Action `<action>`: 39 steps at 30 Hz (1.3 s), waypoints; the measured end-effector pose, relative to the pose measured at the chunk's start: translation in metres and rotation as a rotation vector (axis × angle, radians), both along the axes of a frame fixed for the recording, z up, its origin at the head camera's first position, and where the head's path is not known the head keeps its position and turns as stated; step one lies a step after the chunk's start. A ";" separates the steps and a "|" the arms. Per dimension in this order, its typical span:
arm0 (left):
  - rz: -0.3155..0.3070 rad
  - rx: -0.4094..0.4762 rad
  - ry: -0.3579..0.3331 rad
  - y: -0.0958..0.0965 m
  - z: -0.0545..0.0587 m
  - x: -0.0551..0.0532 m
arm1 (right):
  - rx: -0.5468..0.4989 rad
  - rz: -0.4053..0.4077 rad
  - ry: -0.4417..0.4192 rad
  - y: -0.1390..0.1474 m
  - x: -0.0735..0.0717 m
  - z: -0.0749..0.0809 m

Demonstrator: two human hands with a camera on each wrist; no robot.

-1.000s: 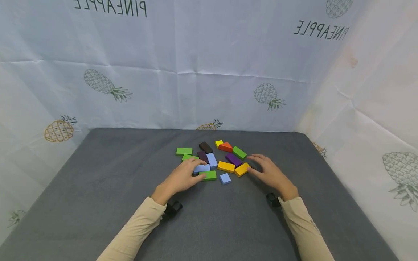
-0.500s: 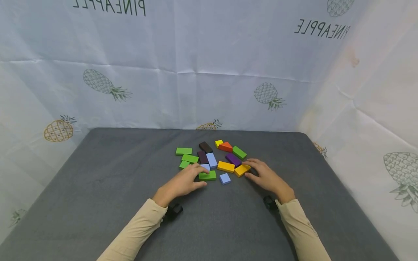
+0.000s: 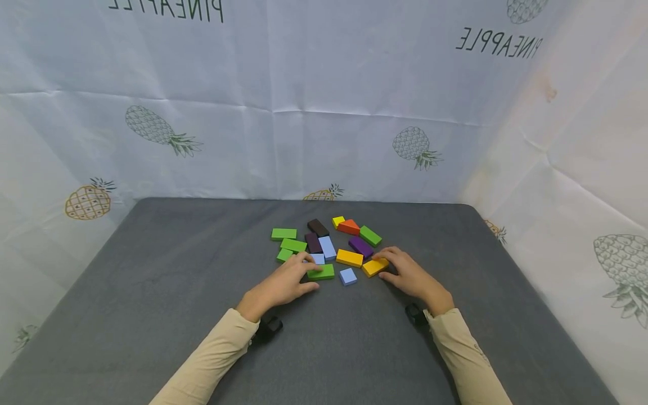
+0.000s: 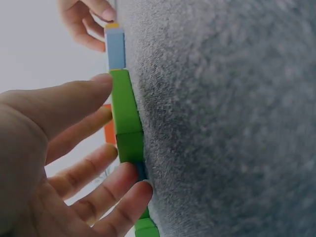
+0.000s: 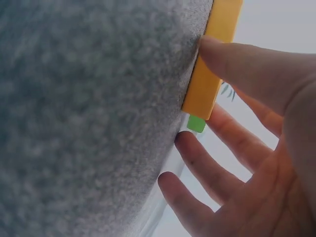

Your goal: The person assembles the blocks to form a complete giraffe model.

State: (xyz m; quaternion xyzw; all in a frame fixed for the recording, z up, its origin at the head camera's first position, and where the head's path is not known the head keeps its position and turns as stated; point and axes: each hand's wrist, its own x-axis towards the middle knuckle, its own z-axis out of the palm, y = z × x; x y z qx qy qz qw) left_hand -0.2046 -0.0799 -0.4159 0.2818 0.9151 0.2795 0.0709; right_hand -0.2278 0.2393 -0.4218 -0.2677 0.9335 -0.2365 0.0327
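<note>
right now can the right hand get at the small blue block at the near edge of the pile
Probably yes: the right hand seems to pinch an orange block, but bare tabletop leaves the way to the small blue block free along the near side.

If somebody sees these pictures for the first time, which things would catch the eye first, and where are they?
Probably the colourful blocks, lying in a loose group on the dark grey table in the head view. Next come the left hand, at the nearest green block, and the right hand, touching an orange block at the group's right edge. Behind the table, a pale cloth bears pineapples and mirrored writing.
</note>
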 end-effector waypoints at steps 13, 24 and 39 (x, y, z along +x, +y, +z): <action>-0.014 0.012 -0.006 0.000 -0.003 -0.003 | 0.009 0.025 0.056 -0.002 0.000 0.000; -0.030 0.002 -0.034 -0.005 0.002 -0.003 | 0.035 -0.036 -0.047 -0.005 0.002 0.012; -0.105 -0.003 -0.029 -0.009 0.002 -0.006 | 0.038 -0.048 -0.105 -0.029 0.015 0.028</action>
